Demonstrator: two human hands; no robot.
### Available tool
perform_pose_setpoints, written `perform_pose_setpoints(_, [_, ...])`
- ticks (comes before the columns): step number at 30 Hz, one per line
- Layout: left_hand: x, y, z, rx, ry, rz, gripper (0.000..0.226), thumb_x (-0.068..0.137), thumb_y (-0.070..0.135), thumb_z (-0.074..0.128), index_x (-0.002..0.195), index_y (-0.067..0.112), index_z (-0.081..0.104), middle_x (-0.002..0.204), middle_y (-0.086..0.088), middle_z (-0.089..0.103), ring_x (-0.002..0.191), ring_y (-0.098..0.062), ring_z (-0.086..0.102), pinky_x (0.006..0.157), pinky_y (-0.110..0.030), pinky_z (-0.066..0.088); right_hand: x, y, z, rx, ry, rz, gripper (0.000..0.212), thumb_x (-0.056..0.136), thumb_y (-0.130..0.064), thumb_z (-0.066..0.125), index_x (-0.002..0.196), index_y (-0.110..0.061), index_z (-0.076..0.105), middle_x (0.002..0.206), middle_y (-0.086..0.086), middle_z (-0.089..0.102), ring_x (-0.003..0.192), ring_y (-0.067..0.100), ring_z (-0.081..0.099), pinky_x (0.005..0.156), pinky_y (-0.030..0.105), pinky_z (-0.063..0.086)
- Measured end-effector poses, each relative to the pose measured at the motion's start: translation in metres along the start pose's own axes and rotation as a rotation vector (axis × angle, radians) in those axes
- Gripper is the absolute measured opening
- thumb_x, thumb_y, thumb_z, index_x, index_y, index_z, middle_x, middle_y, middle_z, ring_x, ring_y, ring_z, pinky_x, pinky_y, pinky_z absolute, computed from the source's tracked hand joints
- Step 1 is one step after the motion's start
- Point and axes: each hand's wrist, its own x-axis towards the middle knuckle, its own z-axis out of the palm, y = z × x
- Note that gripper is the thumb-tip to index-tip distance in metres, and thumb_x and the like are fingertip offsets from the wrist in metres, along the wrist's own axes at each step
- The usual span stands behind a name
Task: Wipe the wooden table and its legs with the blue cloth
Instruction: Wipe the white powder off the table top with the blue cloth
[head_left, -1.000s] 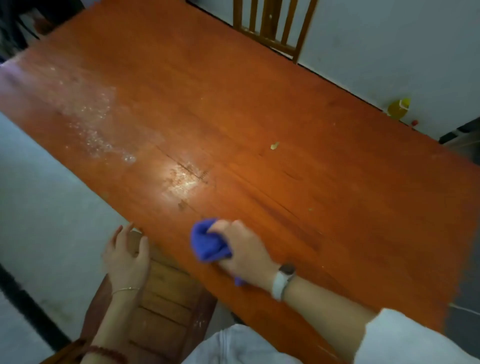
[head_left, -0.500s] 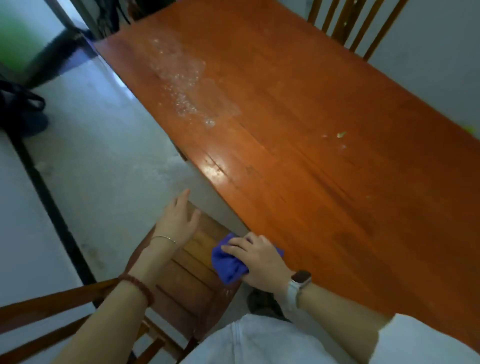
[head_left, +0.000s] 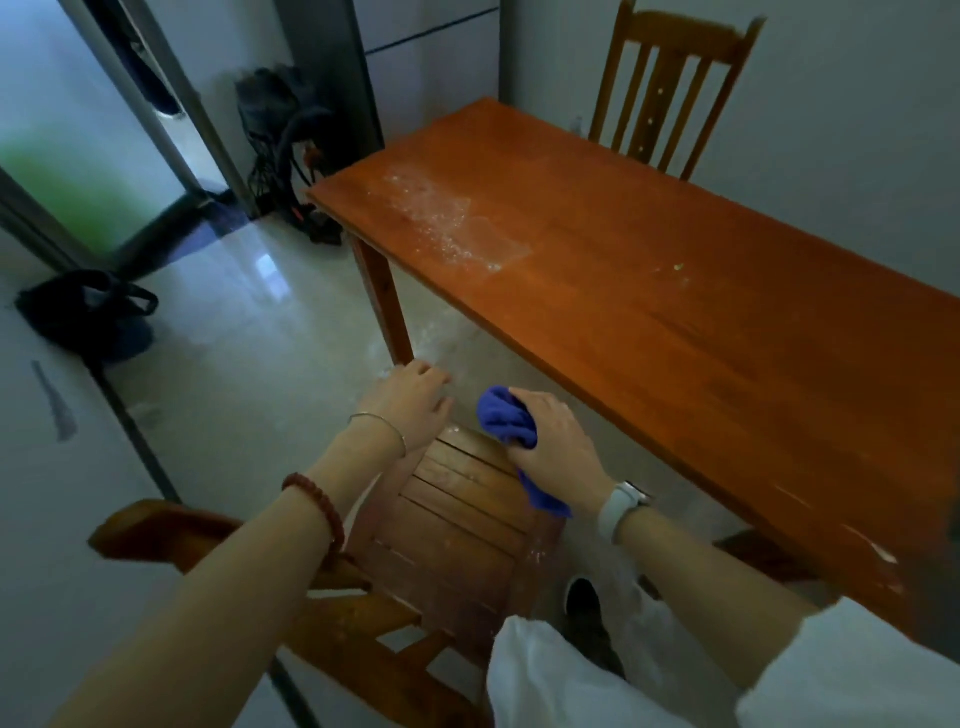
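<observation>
cloth (head_left: 506, 415) bunched in right hand (head_left: 553, 436), now off the table (head_left: 675, 312), beside flat left hand (head_left: 410, 400) over chair (head_left: 457, 519); legs likely next.

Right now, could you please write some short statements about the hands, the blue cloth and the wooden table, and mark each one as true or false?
1. The right hand grips the crumpled blue cloth. True.
2. The blue cloth lies flat on the orange-brown wooden table. False: it is in the hand, off the tabletop, above the slatted wooden chair seat.
3. The left hand holds a second cloth. False: it holds nothing.
4. A whitish residue patch shows on the far part of the tabletop. True.
5. A wooden slat-back chair stands behind the table. True.
</observation>
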Motion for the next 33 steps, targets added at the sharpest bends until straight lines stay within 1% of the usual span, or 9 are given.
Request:
perform_pose_setpoints(6, [-0.036, -0.018, 0.002, -0.073, 0.041, 0.005, 0.035, 0.095, 0.027, 0.040, 0.127, 0.015, 0.048, 0.127, -0.008, 0.050, 0.112, -0.024, 0.050, 0.090, -0.032, 0.042, -0.017, -0.025, 0.013, 0.033, 0.019, 0.043, 0.053, 0.086, -0.018, 0.055, 0.136, -0.013, 0.039, 0.131, 0.008, 0.046, 0.119, 0.024, 0.044, 0.097, 0.035, 0.039])
perform_pose_setpoints(13, [-0.031, -0.044, 0.009, -0.079, 0.017, -0.001, 0.038, 0.095, 0.028, 0.040, 0.129, 0.015, 0.046, 0.126, -0.008, 0.051, 0.110, -0.024, 0.051, 0.089, -0.034, 0.045, -0.002, -0.031, 0.041, 0.086, 0.003, 0.108, 0.050, 0.085, -0.017, 0.056, 0.132, -0.013, 0.042, 0.129, 0.009, 0.048, 0.117, 0.024, 0.045, 0.096, 0.034, 0.039])
perform_pose_setpoints(15, [-0.027, -0.056, 0.010, -0.055, -0.026, 0.019, 0.038, 0.095, 0.030, 0.039, 0.129, 0.016, 0.046, 0.126, -0.008, 0.051, 0.109, -0.025, 0.053, 0.089, -0.036, 0.047, -0.002, -0.038, 0.051, 0.095, -0.008, 0.139, 0.048, 0.085, -0.017, 0.056, 0.131, -0.014, 0.043, 0.128, 0.009, 0.049, 0.116, 0.024, 0.046, 0.095, 0.034, 0.039])
perform_pose_setpoints(19, [0.001, -0.091, 0.005, 0.038, -0.189, 0.108, 0.040, 0.094, 0.034, 0.039, 0.130, 0.016, 0.044, 0.129, -0.010, 0.048, 0.112, -0.026, 0.051, 0.095, -0.040, 0.045, 0.012, -0.055, 0.065, 0.064, -0.011, 0.196, 0.046, 0.086, -0.020, 0.055, 0.131, -0.014, 0.044, 0.127, 0.009, 0.050, 0.114, 0.026, 0.048, 0.095, 0.036, 0.040])
perform_pose_setpoints(22, [0.017, -0.119, -0.003, 0.039, -0.225, 0.179, 0.043, 0.094, 0.034, 0.041, 0.131, 0.014, 0.044, 0.132, -0.012, 0.045, 0.117, -0.028, 0.049, 0.099, -0.041, 0.042, 0.028, -0.077, 0.078, 0.024, 0.025, 0.275, 0.047, 0.086, -0.022, 0.055, 0.131, -0.014, 0.043, 0.127, 0.010, 0.049, 0.114, 0.026, 0.047, 0.095, 0.037, 0.041])
perform_pose_setpoints(26, [0.027, -0.155, -0.020, -0.078, -0.184, 0.250, 0.039, 0.094, 0.030, 0.042, 0.128, 0.013, 0.048, 0.128, -0.011, 0.051, 0.113, -0.026, 0.052, 0.096, -0.034, 0.042, 0.042, -0.109, 0.097, 0.023, 0.061, 0.345, 0.047, 0.086, -0.022, 0.055, 0.130, -0.014, 0.044, 0.125, 0.011, 0.050, 0.113, 0.029, 0.048, 0.095, 0.040, 0.040])
perform_pose_setpoints(29, [0.030, -0.176, -0.028, -0.222, -0.123, 0.231, 0.036, 0.093, 0.029, 0.045, 0.124, 0.013, 0.052, 0.122, -0.008, 0.056, 0.108, -0.024, 0.055, 0.091, -0.031, 0.043, 0.047, -0.124, 0.103, 0.020, 0.085, 0.367, 0.048, 0.087, -0.023, 0.054, 0.132, -0.014, 0.042, 0.128, 0.010, 0.049, 0.115, 0.028, 0.047, 0.097, 0.039, 0.039])
perform_pose_setpoints(31, [0.034, -0.185, -0.029, -0.314, -0.089, 0.202, 0.033, 0.092, 0.026, 0.048, 0.121, 0.012, 0.055, 0.119, -0.009, 0.059, 0.106, -0.023, 0.056, 0.093, -0.032, 0.045, 0.053, -0.128, 0.102, 0.021, 0.110, 0.366, 0.047, 0.087, -0.020, 0.054, 0.132, -0.012, 0.042, 0.128, 0.009, 0.049, 0.116, 0.026, 0.046, 0.098, 0.035, 0.037])
perform_pose_setpoints(33, [0.038, -0.191, -0.026, -0.374, -0.065, 0.179, 0.032, 0.092, 0.024, 0.048, 0.120, 0.011, 0.056, 0.118, -0.008, 0.060, 0.106, -0.022, 0.057, 0.094, -0.033, 0.045, 0.062, -0.127, 0.103, 0.030, 0.138, 0.367, 0.045, 0.088, -0.018, 0.054, 0.131, -0.012, 0.043, 0.127, 0.009, 0.050, 0.115, 0.025, 0.046, 0.097, 0.034, 0.036])
